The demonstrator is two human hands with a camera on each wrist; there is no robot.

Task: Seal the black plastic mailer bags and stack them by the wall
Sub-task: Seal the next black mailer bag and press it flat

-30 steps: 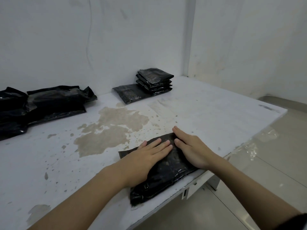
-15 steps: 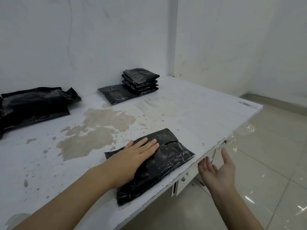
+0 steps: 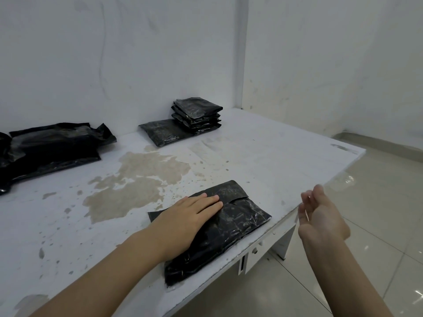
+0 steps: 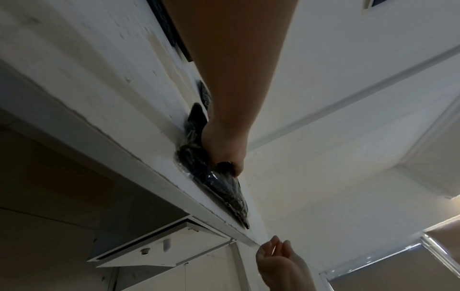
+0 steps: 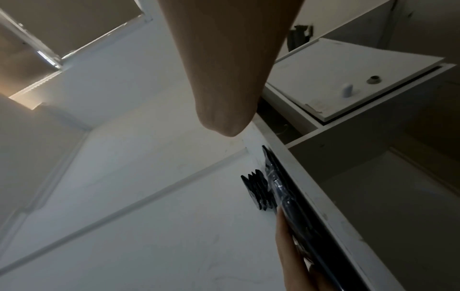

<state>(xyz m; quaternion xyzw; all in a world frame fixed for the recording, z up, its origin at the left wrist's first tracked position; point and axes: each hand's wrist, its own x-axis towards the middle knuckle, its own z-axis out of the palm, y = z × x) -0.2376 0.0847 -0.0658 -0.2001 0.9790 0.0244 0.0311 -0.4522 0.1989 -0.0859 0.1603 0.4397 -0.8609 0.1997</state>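
Note:
A black mailer bag (image 3: 231, 227) lies near the front edge of the white table (image 3: 274, 156), its flap folded over at the far end. My left hand (image 3: 192, 213) rests flat on it with straight fingers; the same bag (image 4: 219, 189) shows under that hand (image 4: 224, 149) in the left wrist view. My right hand (image 3: 318, 216) hovers off the table's right edge, palm up, fingers loosely spread, holding nothing. A stack of sealed black bags (image 3: 196, 115) stands by the back wall, with one flat bag (image 3: 160, 132) beside it. The stack (image 5: 256, 191) also shows edge-on in the right wrist view.
A heap of loose black bags (image 3: 50, 147) lies at the back left against the wall. Worn brown patches (image 3: 137, 181) mark the tabletop. A drawer unit (image 3: 254, 255) hangs under the front edge. Tiled floor (image 3: 366, 225) lies to the right.
My right hand has left the bag, dropped off the table edge, and now lifts a little, palm up. My left hand stays flat on the bag.

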